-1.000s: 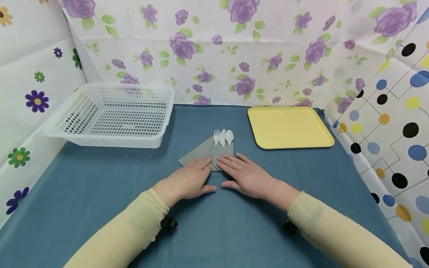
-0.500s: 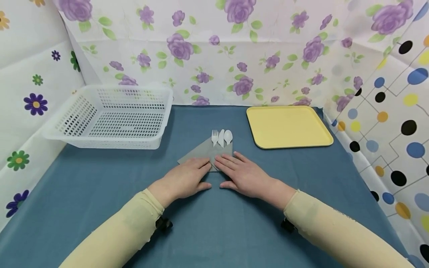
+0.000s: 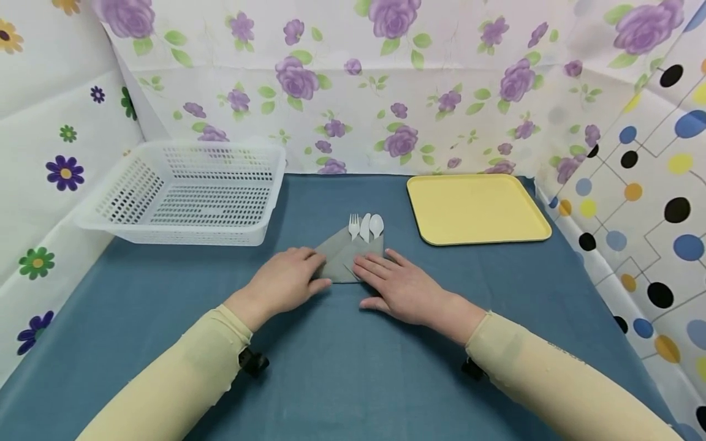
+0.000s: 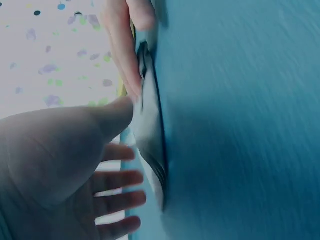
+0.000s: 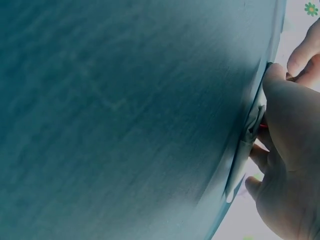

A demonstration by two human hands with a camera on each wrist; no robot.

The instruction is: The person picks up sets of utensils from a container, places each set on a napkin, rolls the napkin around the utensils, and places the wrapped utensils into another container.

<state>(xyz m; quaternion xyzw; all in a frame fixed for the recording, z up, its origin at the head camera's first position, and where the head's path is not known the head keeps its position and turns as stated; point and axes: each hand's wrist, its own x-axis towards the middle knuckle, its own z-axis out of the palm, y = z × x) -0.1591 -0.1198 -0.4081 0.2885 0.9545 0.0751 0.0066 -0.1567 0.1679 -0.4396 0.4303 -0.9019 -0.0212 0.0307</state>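
Observation:
A grey folded napkin (image 3: pixel 337 257) lies on the blue cloth, its layers showing at the near edge. The heads of a white fork (image 3: pixel 353 225), a white knife (image 3: pixel 365 227) and a white spoon (image 3: pixel 376 225) stick out of its top; their lower parts are hidden in the fold. My right hand (image 3: pixel 405 288) rests on the napkin's right side with straight fingers. Over its left corner is my left hand (image 3: pixel 281 280), fingers loosely extended. The left wrist view shows these fingers (image 4: pixel 120 200) spread beside the napkin, pinching nothing.
At the back left stands a white perforated plastic basket (image 3: pixel 256 235). A yellow tray (image 3: pixel 478 211) lies at the back right. Behind the table hangs a floral curtain (image 3: pixel 353 122), with patterned sheets on both sides.
My left hand has slid left from the napkin's middle to its left corner, uncovering more of the front. My right hand stays on the right side, and the cutlery keeps its place.

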